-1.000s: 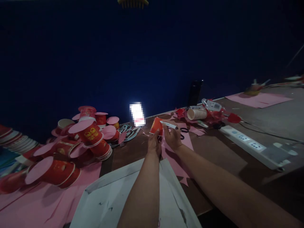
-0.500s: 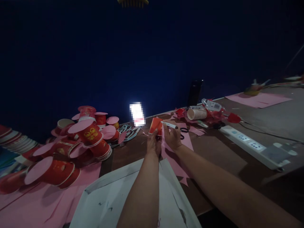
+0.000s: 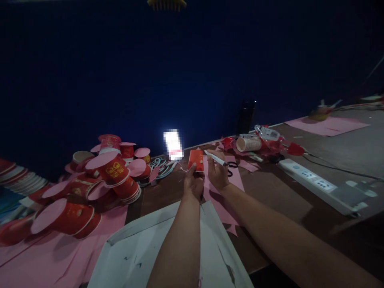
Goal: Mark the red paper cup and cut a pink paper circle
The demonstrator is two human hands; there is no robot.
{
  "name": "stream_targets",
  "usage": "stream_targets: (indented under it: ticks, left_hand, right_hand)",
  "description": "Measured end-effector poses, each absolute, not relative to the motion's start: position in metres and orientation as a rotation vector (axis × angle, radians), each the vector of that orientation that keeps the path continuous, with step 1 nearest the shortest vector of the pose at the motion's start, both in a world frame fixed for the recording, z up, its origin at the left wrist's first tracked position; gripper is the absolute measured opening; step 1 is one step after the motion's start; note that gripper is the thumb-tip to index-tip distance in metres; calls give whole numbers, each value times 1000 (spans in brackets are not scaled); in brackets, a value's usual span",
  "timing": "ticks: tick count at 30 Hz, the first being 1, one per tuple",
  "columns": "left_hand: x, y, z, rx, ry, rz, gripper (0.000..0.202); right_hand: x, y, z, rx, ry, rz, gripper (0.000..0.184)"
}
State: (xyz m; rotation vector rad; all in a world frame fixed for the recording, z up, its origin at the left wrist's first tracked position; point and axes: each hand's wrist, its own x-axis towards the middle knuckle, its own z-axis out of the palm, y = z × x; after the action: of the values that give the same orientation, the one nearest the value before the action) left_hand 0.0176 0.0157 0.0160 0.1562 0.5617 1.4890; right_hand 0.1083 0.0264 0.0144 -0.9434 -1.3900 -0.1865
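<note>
**Dim craft table, one red cup and a pen in hand**

Dark blue wall (image 3: 180,72) closes off the back of a brown table (image 3: 276,192) littered with paper work. Near the middle, the left hand (image 3: 193,182) pinches a red cup (image 3: 195,160) between thumb and fingers and holds it up off the table with its side toward the camera. The right hand (image 3: 218,174) sits just beside it, closed around a white pen (image 3: 215,158) whose tip points toward the cup's upper edge (whether the tip touches the cup is too small to tell). Under both hands lies a cut sheet of pink paper (image 3: 223,200), and nearer the body a white sheet (image 3: 144,248) with a few dark marks on it.

As for progress, a good deal looks done. To the left is a pile of red cups (image 3: 111,172), many with a pink paper circle over the mouth. The held cup shows no such circle from this side, so it seems to be at an earlier stage than those.

Supplies remain: a row of nested cups (image 3: 18,178) at the far left edge and a lying stack of cups (image 3: 248,144) beyond the right hand. Black scissors (image 3: 231,165) rest just past the pen, and a white power strip (image 3: 315,182) lies well off to the right.
</note>
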Motion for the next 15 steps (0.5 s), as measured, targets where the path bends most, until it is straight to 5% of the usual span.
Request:
stream_targets:
  ticks: [15]
  left_hand:
    - [19, 14, 15, 209, 560, 1480, 12]
  right_hand:
    - [107, 25, 12, -993, -1551, -176, 25]
